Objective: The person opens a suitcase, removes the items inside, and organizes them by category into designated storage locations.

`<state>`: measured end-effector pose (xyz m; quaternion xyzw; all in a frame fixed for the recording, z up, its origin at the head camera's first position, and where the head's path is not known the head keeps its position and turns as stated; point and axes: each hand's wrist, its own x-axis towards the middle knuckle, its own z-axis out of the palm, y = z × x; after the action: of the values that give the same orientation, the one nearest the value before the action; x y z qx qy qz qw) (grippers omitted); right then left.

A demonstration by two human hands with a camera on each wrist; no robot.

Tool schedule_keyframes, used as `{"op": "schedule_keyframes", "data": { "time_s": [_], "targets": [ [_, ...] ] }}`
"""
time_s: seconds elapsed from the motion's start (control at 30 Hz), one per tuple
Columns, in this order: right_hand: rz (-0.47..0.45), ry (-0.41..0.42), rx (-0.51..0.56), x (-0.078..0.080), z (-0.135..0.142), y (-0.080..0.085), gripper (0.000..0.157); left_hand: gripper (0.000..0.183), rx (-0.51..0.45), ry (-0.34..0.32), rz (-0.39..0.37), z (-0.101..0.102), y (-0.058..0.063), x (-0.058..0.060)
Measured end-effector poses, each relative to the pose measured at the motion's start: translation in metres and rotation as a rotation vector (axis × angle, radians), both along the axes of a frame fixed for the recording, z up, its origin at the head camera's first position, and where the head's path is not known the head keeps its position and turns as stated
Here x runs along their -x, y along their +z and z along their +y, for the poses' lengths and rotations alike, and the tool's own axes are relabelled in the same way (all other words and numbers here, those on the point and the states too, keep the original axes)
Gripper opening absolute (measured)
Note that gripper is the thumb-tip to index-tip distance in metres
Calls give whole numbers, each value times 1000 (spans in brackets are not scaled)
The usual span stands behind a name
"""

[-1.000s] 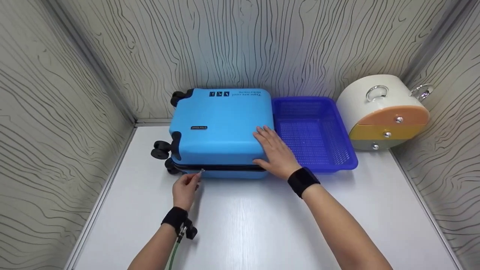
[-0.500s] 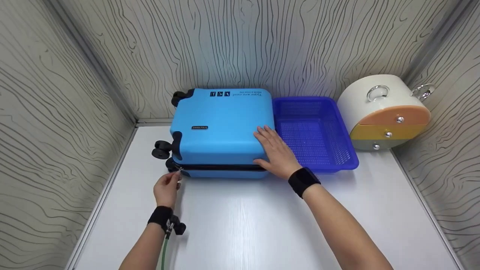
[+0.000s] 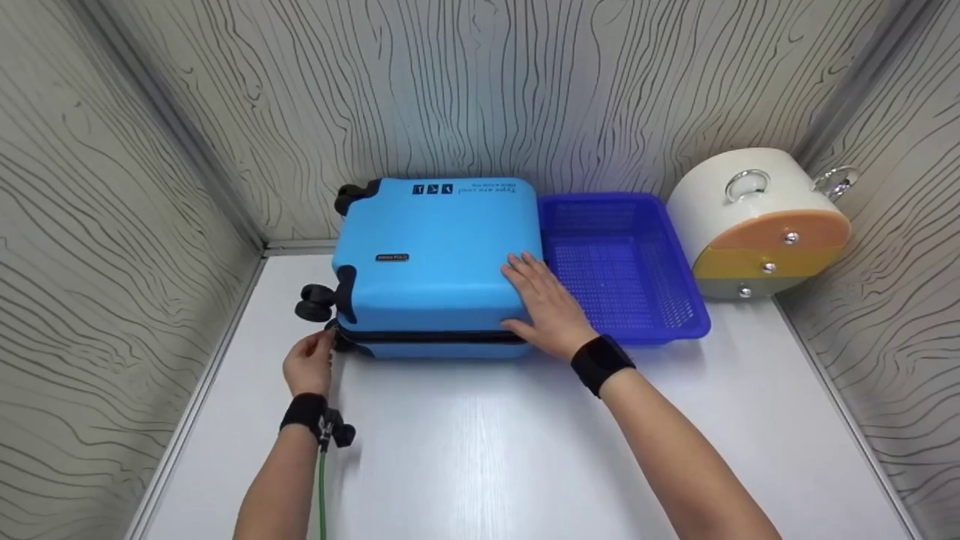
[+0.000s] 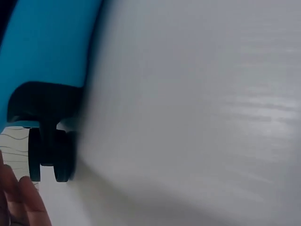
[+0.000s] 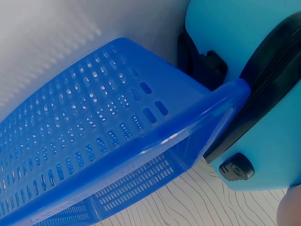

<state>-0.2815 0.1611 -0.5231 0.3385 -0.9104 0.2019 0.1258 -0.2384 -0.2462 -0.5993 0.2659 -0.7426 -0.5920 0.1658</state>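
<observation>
A light blue suitcase [image 3: 442, 240] lies flat against the back wall, its black zip band [image 3: 435, 337] running along the front side. At the suitcase's front left corner, my left hand [image 3: 307, 367] pinches the small metal zip pull, mostly hidden by the fingertips. In the left wrist view, fingers [image 4: 28, 202] show beside a black wheel [image 4: 49, 150] of the case. My right hand [image 3: 551, 311] rests on the front right corner of the suitcase with fingers straight. Only a bit of that hand shows at the edge of the right wrist view.
Against the suitcase's right side stands a blue-purple plastic basket [image 3: 697, 326] with perforated walls. Farther right is a rounded white drawer box [image 3: 720, 184] with orange, yellow and green drawers. Patterned walls [image 3: 465, 90] enclose the white table [image 3: 480, 450]. A green cable [image 3: 322, 495] trails from the left wrist.
My left hand has moved left with the zip pull, along the front side and round to the suitcase's left corner. The right hand has stayed on the case.
</observation>
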Motion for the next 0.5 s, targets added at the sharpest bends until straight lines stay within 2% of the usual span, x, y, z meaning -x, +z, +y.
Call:
{"op": "schedule_keyframes", "data": {
  "time_s": [0.1, 0.2, 0.3, 0.4, 0.5],
  "targets": [
    [17, 5, -2, 1, -2, 0, 87, 29, 55, 3, -17, -5, 3, 6],
    [24, 4, -2, 1, -3, -2, 87, 32, 91, -25, -47, -9, 6, 9],
    [14, -1, -8, 1, -3, -2, 87, 39, 78, -54, -47, -11, 10, 9],
    [3, -4, -21, 0, -3, -2, 87, 53, 75, -9, 31, -16, 23, 8],
    [8, -9, -33, 0, -3, -1, 87, 62, 144, 38, 176, -18, 49, 9]
  ]
}}
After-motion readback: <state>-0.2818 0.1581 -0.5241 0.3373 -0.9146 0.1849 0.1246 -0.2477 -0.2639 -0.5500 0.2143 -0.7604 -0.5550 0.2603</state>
